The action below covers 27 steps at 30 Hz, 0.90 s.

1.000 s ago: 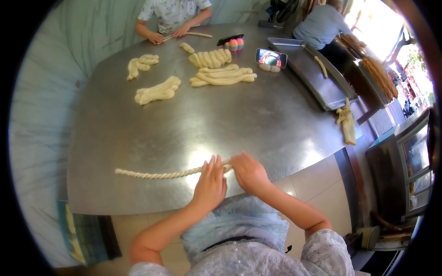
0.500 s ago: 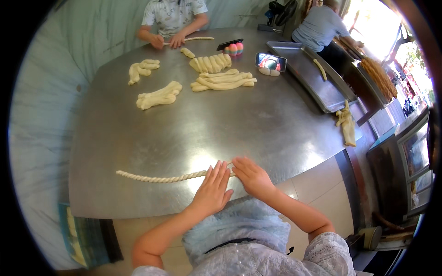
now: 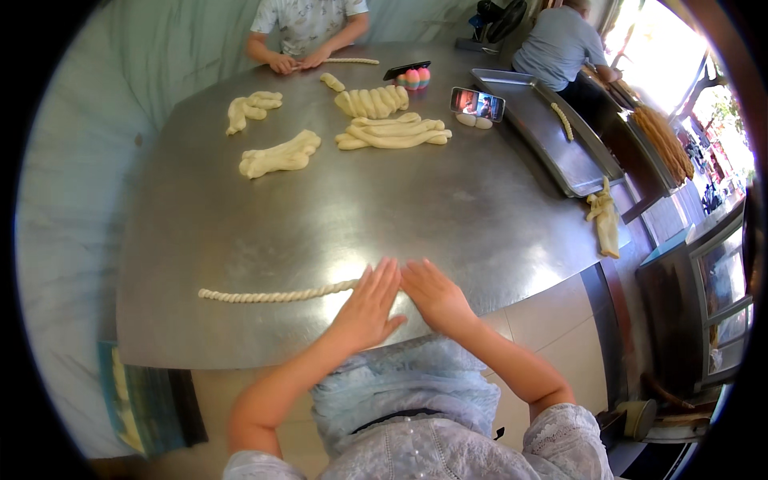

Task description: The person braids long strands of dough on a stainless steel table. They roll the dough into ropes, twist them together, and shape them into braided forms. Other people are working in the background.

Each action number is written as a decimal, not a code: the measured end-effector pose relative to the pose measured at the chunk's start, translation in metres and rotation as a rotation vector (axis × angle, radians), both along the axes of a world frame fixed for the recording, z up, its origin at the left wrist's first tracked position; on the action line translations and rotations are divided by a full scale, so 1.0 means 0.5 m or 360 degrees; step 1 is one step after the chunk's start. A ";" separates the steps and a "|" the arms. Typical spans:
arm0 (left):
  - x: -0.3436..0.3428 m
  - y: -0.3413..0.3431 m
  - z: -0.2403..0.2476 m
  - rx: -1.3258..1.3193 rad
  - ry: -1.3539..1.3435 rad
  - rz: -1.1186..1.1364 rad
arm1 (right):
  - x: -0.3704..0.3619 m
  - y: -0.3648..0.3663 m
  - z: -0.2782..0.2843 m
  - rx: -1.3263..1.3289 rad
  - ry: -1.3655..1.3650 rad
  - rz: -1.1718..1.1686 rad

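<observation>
The rope (image 3: pixel 276 295) runs left from under your flat left hand (image 3: pixel 366 309); your right hand (image 3: pixel 436 298), also flat, hides anything beneath it.

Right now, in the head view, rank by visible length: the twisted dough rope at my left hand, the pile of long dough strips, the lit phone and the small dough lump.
1. Twisted dough rope, running under your left hand
2. Pile of long dough strips
3. Lit phone
4. Small dough lump
</observation>
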<state>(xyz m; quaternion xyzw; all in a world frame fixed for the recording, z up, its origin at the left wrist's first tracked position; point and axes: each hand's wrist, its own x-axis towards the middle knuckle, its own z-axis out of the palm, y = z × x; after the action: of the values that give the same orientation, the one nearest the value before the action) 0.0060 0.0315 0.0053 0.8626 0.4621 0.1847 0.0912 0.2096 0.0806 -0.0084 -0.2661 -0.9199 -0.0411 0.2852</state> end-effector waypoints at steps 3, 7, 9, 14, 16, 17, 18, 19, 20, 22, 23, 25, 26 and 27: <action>0.011 -0.045 0.005 -0.0046 -0.0025 0.0008 | -0.002 -0.032 0.002 -0.0015 0.0078 -0.0087; 0.018 -0.055 0.002 -0.0041 -0.0061 0.0070 | -0.028 -0.052 0.011 -0.0107 0.0246 -0.0227; 0.026 -0.051 0.001 -0.0045 -0.0129 0.0119 | -0.038 -0.052 0.013 -0.0181 0.0324 -0.0278; 0.046 0.045 0.013 -0.0202 0.0008 0.0440 | -0.083 0.051 0.005 -0.0372 0.0258 -0.0620; 0.030 0.137 0.024 -0.0247 0.0082 0.0669 | -0.108 0.114 0.000 -0.0236 0.0384 -0.0702; 0.017 0.164 0.027 -0.0017 0.0142 0.0610 | -0.115 0.127 -0.003 -0.0253 0.0368 -0.0629; 0.005 0.181 0.028 0.0123 0.0192 0.0539 | -0.116 0.133 -0.005 -0.0237 0.0384 -0.0566; -0.004 0.188 0.026 0.0208 0.0296 0.0507 | -0.114 0.131 -0.007 -0.0222 0.0397 -0.0504; -0.013 0.185 0.023 0.0173 0.0482 0.0403 | -0.106 0.121 -0.009 -0.0352 0.0285 -0.0463; -0.023 0.145 0.009 0.0180 0.0347 0.0171 | -0.075 0.071 -0.013 -0.0329 0.0271 -0.0368; -0.021 0.113 0.001 0.0142 0.0338 0.0080 | -0.057 0.046 -0.013 -0.0326 0.0241 -0.0310; -0.016 0.053 -0.015 -0.0038 0.0224 0.0012 | -0.024 0.005 -0.014 -0.0316 0.0163 -0.0177; -0.016 0.031 -0.019 -0.0033 0.0143 -0.0019 | -0.017 -0.006 -0.014 -0.0210 0.0218 -0.0052; -0.014 0.014 -0.022 0.0074 0.0069 0.0007 | -0.008 -0.017 -0.013 -0.0275 0.0122 -0.0085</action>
<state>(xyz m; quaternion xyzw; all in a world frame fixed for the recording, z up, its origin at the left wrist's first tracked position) -0.0008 0.0383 -0.0058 0.8672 0.4615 0.1768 0.0605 0.2057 0.0718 -0.0147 -0.3154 -0.9010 0.0411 0.2951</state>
